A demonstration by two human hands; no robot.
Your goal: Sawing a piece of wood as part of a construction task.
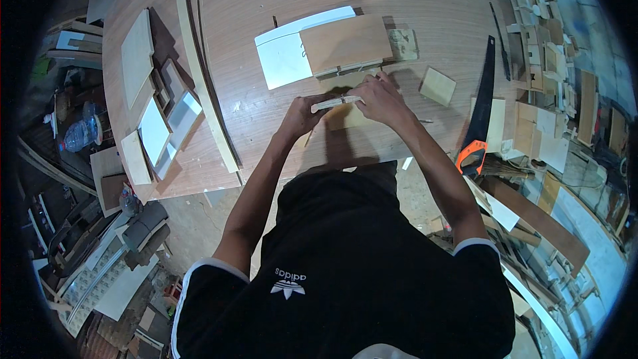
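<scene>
My left hand (pixel 303 116) is closed on one end of a narrow pale wooden piece (pixel 327 104), seen almost edge-on. My right hand (pixel 383 98) grips the other end, its fingers curled over the top. What joins at the middle of the piece is too small to make out. Under it a flat light wooden board (pixel 347 119) lies on the table. Just beyond my hands a brown wooden panel (pixel 349 43) rests partly over a white board (pixel 284 60). To the right of that panel is a small yellowish block (pixel 404 44).
The wood-grain table (pixel 246 0) carries a square wooden piece (pixel 437 86) and a handsaw with an orange handle (pixel 472 156) at the right. Long wooden strips (pixel 203 86) and several panels (pixel 137 56) lie at the left. Scrap wood (pixel 531 206) crowds the right side.
</scene>
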